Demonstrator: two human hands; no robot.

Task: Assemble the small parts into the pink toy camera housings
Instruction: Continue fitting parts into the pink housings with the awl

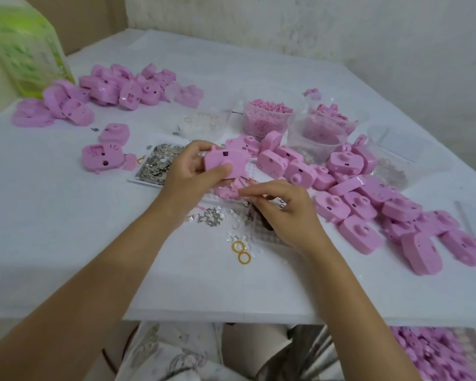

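Note:
My left hand (188,174) grips a pink toy camera housing (226,162) above the middle of the table, thumb on its front. Just below it, my right hand (282,209) hovers over a clear gridded tray (267,233) and a small heap of pink parts (228,191), its fingertips drawn together; whether they pinch a part is hidden. Small metal pieces (210,215) and clear bits lie loose under my forearms. Two orange rings (241,251) lie near the front.
A big pile of pink housings (368,199) fills the right side, another pile (107,90) sits at the back left. A tray of metal clips (157,165), tubs of pink parts (267,116), clear tubs and a green bag (25,50) stand around. More pink pieces (437,353) lie below the table.

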